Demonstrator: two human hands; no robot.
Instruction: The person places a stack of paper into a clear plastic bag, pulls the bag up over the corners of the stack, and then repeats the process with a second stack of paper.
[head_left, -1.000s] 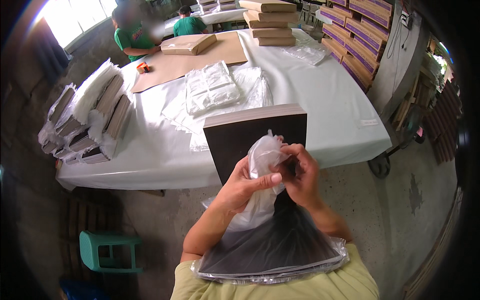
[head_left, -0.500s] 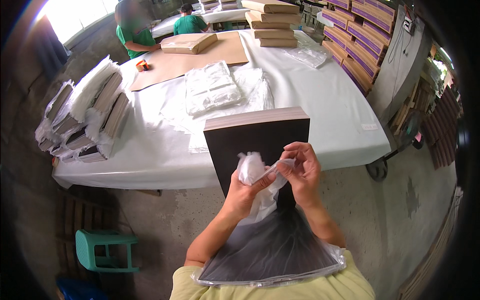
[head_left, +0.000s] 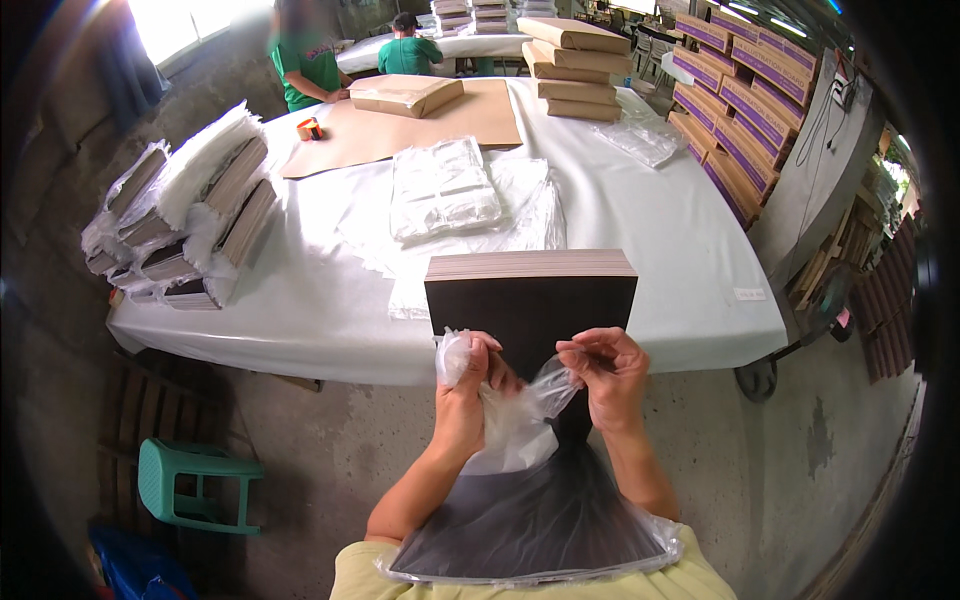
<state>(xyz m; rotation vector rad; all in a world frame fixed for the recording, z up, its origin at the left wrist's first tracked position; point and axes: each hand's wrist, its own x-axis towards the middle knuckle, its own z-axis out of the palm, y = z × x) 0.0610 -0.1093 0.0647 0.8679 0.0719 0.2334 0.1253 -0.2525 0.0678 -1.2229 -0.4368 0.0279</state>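
A thick stack of dark brown sheets (head_left: 530,300) leans from the table edge down to my chest, its lower part inside a clear plastic bag (head_left: 540,520). My left hand (head_left: 463,395) pinches one bunched side of the bag's open mouth. My right hand (head_left: 605,375) pinches the other side, and the plastic film is stretched between them in front of the stack.
A white-covered table (head_left: 660,250) holds a pile of clear bags (head_left: 440,190), brown paper with a wrapped parcel (head_left: 405,95) and a tape roll (head_left: 311,129). Bagged stacks (head_left: 190,220) lie at its left, boxes (head_left: 740,110) at right. A green stool (head_left: 195,485) stands lower left. Two people stand at the far end.
My hands have moved apart and down, pulling the bunched bag mouth open sideways; earlier both were gathered together on it near the stack's middle.
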